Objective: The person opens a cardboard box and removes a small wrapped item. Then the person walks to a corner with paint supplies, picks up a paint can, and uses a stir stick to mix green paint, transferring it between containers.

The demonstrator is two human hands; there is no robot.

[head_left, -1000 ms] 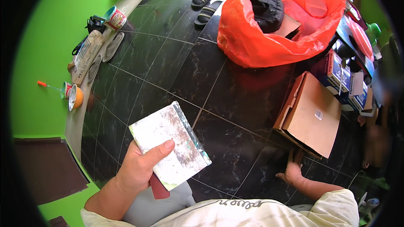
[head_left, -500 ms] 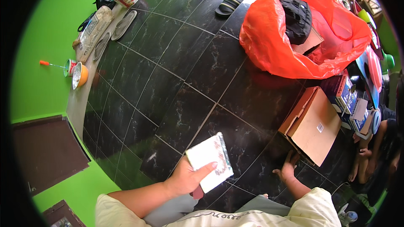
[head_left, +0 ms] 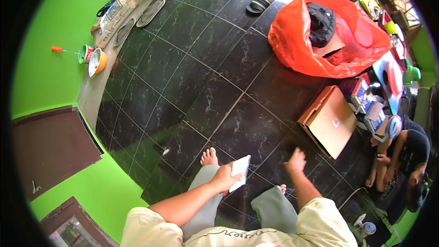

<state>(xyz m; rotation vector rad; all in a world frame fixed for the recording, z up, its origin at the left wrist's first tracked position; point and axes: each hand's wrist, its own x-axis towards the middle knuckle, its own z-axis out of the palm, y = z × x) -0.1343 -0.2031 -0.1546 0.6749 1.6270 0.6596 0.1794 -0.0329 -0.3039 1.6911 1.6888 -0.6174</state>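
Observation:
My left hand (head_left: 224, 177) is closed around the edge of a white, flat, book-like thing (head_left: 238, 173). Its thumb lies on the near face, and the thing is held tilted above the floor, in front of my knees. My right hand (head_left: 296, 161) is over the dark floor, left of and apart from a brown cardboard box (head_left: 336, 121). It appears to hold nothing, with the thumb away from the other fingers, though it is slightly blurred. The box stands closed, with a small pale label on its face.
A large red plastic bag (head_left: 292, 48) holds a black cloth item (head_left: 321, 25) and cardboard. Blue-and-white boxes (head_left: 359, 96) stand behind the cardboard box. Another person (head_left: 402, 155) sits at the right. Black slides (head_left: 262, 2), grey sandals (head_left: 151, 13) and an orange bowl (head_left: 97, 61) lie farther off.
My left hand has moved right with the white thing, which is now more edge-on. My right hand has moved up and left, away from the cardboard box. The whole view has shifted.

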